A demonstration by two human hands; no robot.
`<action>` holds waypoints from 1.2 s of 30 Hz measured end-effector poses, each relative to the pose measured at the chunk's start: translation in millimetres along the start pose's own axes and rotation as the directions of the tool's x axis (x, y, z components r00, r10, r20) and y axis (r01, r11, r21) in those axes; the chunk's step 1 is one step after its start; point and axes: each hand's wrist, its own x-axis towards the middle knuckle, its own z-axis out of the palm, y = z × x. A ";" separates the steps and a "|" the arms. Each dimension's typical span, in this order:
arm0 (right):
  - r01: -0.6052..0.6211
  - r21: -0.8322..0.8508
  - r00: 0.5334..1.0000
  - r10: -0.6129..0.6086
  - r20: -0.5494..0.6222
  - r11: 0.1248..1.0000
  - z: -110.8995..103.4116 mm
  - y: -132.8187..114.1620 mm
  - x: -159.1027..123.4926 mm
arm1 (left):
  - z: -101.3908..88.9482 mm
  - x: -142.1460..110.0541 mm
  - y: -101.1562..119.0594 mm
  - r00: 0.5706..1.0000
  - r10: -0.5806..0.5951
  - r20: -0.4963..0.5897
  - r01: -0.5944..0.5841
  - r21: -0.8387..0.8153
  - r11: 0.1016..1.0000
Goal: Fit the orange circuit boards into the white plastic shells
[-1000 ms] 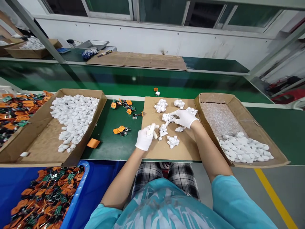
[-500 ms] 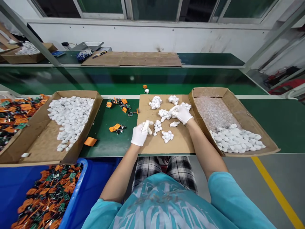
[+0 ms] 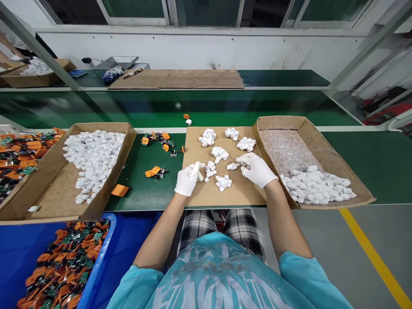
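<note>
My left hand (image 3: pixel 187 179), in a white glove, rests over the left edge of a cardboard sheet (image 3: pixel 240 195). Its fingers are curled closed; whatever they hold is hidden white on white. Beside it lies a small heap of white plastic pieces (image 3: pixel 210 168). My right hand (image 3: pixel 256 170), also gloved, is bent over the sheet's right side. Its thumb and forefinger are apart, with the tips at a small white cluster (image 3: pixel 232 166). Several other white heaps (image 3: pixel 220 153) are spread around the sheet.
A cardboard tray (image 3: pixel 131 139) of white pieces stands left, another tray (image 3: pixel 262 124) right. Orange-and-green circuit parts (image 3: pixel 155 172) lie on the green bench (image 3: pixel 141 193). A blue bin (image 3: pixel 112 227) below holds many more. Behind runs a green belt (image 3: pixel 225 103).
My right hand has drawn back from the middle and upper-right heaps, toward me and right, to the small cluster. My left hand stays nearly in place, fingers still curled.
</note>
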 end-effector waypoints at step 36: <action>0.251 0.607 0.963 -0.134 -0.232 0.754 38.1 -74.6 -45.6 | 15.7 -40.8 28.8 0.963 -0.100 0.249 0.211 -0.469 0.857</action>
